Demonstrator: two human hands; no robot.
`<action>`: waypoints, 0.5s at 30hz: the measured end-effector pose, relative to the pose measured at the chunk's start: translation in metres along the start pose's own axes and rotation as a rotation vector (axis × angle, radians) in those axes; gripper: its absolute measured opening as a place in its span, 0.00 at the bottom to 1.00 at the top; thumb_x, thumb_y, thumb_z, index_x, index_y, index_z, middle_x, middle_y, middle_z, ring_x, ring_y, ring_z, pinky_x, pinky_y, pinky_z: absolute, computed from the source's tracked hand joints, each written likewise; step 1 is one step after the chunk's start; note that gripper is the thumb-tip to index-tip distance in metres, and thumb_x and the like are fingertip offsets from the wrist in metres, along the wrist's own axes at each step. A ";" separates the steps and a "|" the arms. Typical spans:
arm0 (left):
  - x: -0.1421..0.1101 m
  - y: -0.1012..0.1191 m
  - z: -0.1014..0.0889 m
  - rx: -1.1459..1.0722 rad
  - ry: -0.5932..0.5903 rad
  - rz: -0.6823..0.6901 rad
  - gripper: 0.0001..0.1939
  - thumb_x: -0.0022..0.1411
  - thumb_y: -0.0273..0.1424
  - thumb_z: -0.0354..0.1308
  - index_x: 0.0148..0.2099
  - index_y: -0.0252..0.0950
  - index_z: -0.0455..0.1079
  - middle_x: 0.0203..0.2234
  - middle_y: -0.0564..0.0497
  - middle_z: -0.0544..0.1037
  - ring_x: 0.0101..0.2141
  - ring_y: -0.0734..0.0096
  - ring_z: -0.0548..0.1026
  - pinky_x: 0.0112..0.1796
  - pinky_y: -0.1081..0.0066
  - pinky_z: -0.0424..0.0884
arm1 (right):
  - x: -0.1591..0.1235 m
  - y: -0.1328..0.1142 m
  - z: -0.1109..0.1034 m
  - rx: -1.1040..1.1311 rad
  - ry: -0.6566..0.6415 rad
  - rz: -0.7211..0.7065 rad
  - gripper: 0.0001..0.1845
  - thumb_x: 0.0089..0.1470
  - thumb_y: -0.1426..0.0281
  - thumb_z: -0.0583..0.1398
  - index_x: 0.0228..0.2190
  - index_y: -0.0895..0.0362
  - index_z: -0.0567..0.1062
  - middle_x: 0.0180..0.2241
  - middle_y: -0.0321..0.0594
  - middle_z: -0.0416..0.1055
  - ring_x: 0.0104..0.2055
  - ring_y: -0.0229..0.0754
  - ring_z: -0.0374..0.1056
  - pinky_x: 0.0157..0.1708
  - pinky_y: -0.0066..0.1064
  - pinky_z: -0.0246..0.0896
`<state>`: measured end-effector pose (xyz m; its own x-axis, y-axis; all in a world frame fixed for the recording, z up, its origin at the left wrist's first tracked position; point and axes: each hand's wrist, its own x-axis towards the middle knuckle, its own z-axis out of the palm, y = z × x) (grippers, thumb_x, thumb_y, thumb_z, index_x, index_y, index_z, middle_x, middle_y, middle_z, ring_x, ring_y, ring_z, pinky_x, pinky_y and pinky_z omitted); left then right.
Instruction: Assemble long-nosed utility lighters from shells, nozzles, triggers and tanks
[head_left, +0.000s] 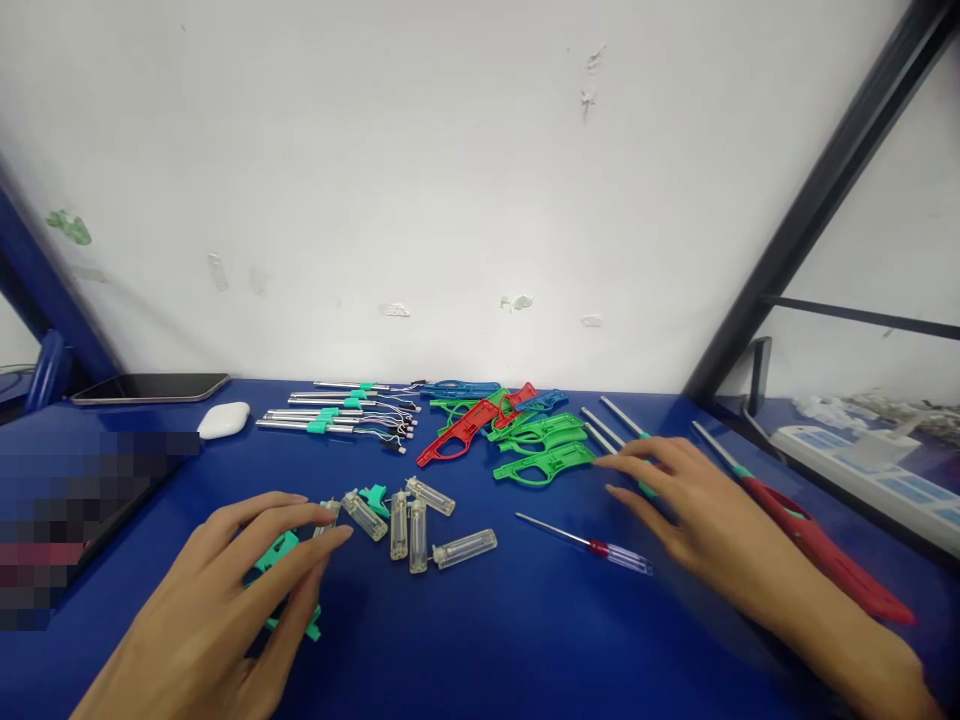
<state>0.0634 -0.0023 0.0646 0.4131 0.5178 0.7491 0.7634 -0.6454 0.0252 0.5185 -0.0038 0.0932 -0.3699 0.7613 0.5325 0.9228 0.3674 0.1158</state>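
My left hand [217,590] hovers at the lower left, fingers apart, partly covering small teal plastic parts [277,550]. Beside its fingertips lie several clear lighter bodies [418,535]. My right hand [697,520] is open, its thumb and fingers spread near the tip of a green handle shell [544,464]. Under and behind that hand run metal lighter tubes [604,432] with teal ends, partly hidden. A screwdriver [604,550] with a clear purple handle lies to its left. Neither hand visibly holds anything.
More handle shells, including a red one [461,430] and a blue one [461,388], are heaped at the back. Wired metal tubes [330,412] lie left of them. A red lighter [817,545], power strip [862,470], phone [154,387] and white case [224,420] sit around the edges.
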 end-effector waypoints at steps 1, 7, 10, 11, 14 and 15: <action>0.002 -0.002 0.000 -0.002 -0.007 0.003 0.14 0.79 0.29 0.57 0.59 0.49 0.78 0.52 0.55 0.83 0.55 0.57 0.78 0.56 0.60 0.75 | 0.013 -0.003 0.003 0.004 -0.052 -0.065 0.16 0.77 0.64 0.60 0.59 0.47 0.82 0.53 0.45 0.80 0.53 0.52 0.79 0.55 0.48 0.78; 0.033 -0.013 -0.007 0.006 -0.062 0.125 0.13 0.80 0.30 0.55 0.57 0.46 0.78 0.52 0.51 0.81 0.54 0.57 0.75 0.56 0.59 0.71 | 0.057 -0.004 0.024 -0.056 -0.217 -0.329 0.07 0.72 0.68 0.68 0.50 0.55 0.82 0.47 0.40 0.80 0.45 0.45 0.79 0.46 0.43 0.80; 0.052 -0.020 -0.013 0.068 -0.090 0.166 0.13 0.81 0.29 0.53 0.54 0.42 0.80 0.49 0.48 0.82 0.52 0.56 0.76 0.55 0.57 0.72 | 0.059 -0.005 0.030 -0.079 -0.206 -0.405 0.10 0.72 0.64 0.69 0.49 0.57 0.81 0.47 0.40 0.81 0.44 0.43 0.80 0.45 0.40 0.81; 0.057 -0.024 -0.014 0.103 -0.107 0.168 0.15 0.81 0.30 0.52 0.54 0.41 0.81 0.48 0.46 0.82 0.52 0.55 0.76 0.54 0.56 0.73 | 0.059 -0.006 0.030 -0.082 -0.190 -0.424 0.07 0.72 0.67 0.68 0.47 0.57 0.81 0.46 0.39 0.81 0.44 0.43 0.80 0.45 0.40 0.81; 0.067 -0.046 -0.013 0.195 -0.193 0.154 0.20 0.82 0.30 0.47 0.51 0.40 0.83 0.46 0.44 0.83 0.48 0.51 0.77 0.48 0.53 0.76 | 0.056 -0.009 0.020 -0.079 -0.117 -0.457 0.08 0.76 0.73 0.59 0.42 0.56 0.79 0.44 0.43 0.82 0.43 0.48 0.81 0.43 0.46 0.81; 0.070 -0.055 -0.012 0.221 -0.230 0.145 0.21 0.81 0.29 0.47 0.50 0.40 0.83 0.44 0.43 0.83 0.47 0.51 0.77 0.46 0.53 0.76 | 0.054 -0.012 0.014 -0.073 -0.090 -0.460 0.11 0.77 0.72 0.56 0.42 0.56 0.78 0.46 0.45 0.83 0.44 0.51 0.82 0.43 0.48 0.81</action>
<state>0.0441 0.0632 0.1231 0.6070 0.5591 0.5648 0.7674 -0.5971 -0.2335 0.4862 0.0405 0.1092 -0.7470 0.5727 0.3377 0.6648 0.6415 0.3827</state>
